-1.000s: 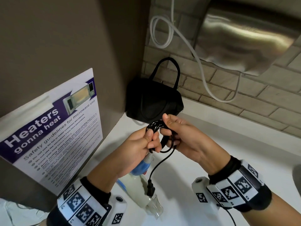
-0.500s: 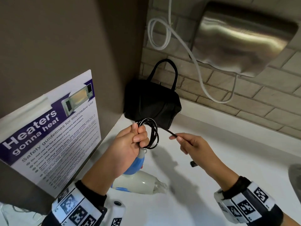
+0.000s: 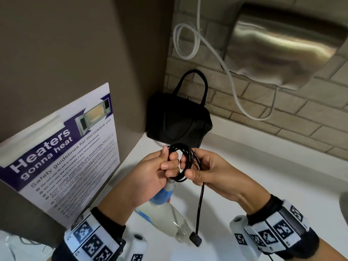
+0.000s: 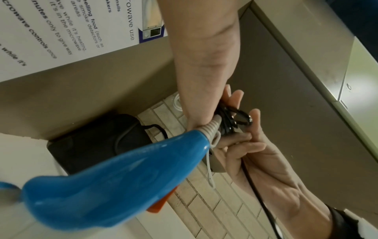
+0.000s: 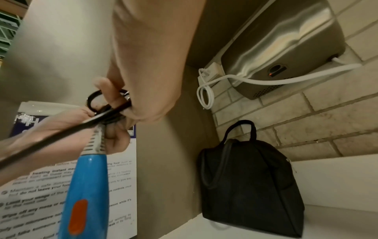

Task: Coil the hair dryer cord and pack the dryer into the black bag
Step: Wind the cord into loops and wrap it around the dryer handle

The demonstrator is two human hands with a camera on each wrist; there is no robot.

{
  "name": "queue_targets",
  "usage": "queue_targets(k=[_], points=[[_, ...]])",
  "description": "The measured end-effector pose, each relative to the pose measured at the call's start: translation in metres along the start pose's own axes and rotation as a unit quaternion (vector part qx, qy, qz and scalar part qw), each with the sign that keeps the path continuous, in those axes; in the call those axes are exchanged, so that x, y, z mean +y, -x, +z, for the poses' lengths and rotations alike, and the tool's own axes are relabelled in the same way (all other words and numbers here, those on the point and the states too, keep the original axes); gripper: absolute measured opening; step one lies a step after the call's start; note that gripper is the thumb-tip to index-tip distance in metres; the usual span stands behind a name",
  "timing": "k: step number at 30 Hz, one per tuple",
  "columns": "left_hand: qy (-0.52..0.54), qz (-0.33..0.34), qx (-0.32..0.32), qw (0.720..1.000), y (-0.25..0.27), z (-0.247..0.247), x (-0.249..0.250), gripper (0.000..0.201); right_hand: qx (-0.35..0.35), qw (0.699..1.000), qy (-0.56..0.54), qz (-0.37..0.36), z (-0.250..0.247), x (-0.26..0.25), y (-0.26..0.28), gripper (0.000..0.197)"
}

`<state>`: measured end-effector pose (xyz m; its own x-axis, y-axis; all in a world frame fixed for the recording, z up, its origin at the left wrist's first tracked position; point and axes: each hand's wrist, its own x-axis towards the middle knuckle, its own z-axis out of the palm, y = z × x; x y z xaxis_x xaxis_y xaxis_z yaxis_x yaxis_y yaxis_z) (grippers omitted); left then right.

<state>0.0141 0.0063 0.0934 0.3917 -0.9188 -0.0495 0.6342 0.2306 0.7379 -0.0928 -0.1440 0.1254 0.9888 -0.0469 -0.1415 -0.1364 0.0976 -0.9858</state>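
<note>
The black cord [image 3: 185,159] is wound into several loops held up over the white counter. My left hand [image 3: 160,171] grips the loops together with the grey strain relief of the hair dryer [image 3: 165,211], whose blue handle [image 4: 114,181] and white body hang below. My right hand [image 3: 201,170] pinches the loops from the right side. A short straight tail of cord drops from it to the black plug [image 3: 195,241]. The black bag [image 3: 178,123] stands zipped with its handle up in the back corner, beyond both hands.
A microwave safety poster [image 3: 62,157] hangs on the brown panel at left. A steel hand dryer [image 3: 286,44] with a looped white cable [image 3: 186,42] is mounted on the brick wall above the bag. White counter [image 3: 263,166] stretches to the right.
My right hand, which had drawn the cord's free end out to the right, has come back to the coil and laid another loop. The plug now hangs below.
</note>
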Motion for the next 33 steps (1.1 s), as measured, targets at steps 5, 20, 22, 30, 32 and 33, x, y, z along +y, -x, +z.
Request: queue_targets(k=[5,20,22,30,32,33], points=[[-0.023,0.004,-0.009,1.0,0.002,0.001,-0.002,0.03,0.036,0.999,-0.001,-0.004,0.002,-0.002,-0.001,0.008],[-0.055,-0.031,-0.009,0.998,0.001,0.005,0.003,0.035,0.126,0.974,0.187,0.004,-0.008,-0.019,0.004,0.033],[-0.041,-0.03,-0.011,0.999,0.002,0.006,0.004,0.036,0.16,0.962,0.22,-0.02,-0.009,-0.02,0.006,0.03],[-0.026,-0.033,-0.001,0.999,0.003,0.006,0.006,0.032,0.218,0.947,0.233,-0.037,-0.021,-0.018,0.01,0.029],[-0.04,-0.036,0.001,0.999,0.002,0.006,0.009,0.033,0.165,0.967,0.192,-0.015,-0.023,-0.021,0.012,0.027],[-0.048,-0.038,-0.002,0.998,0.002,0.006,0.01,0.033,0.14,0.974,0.176,-0.002,-0.023,-0.022,0.012,0.029]])
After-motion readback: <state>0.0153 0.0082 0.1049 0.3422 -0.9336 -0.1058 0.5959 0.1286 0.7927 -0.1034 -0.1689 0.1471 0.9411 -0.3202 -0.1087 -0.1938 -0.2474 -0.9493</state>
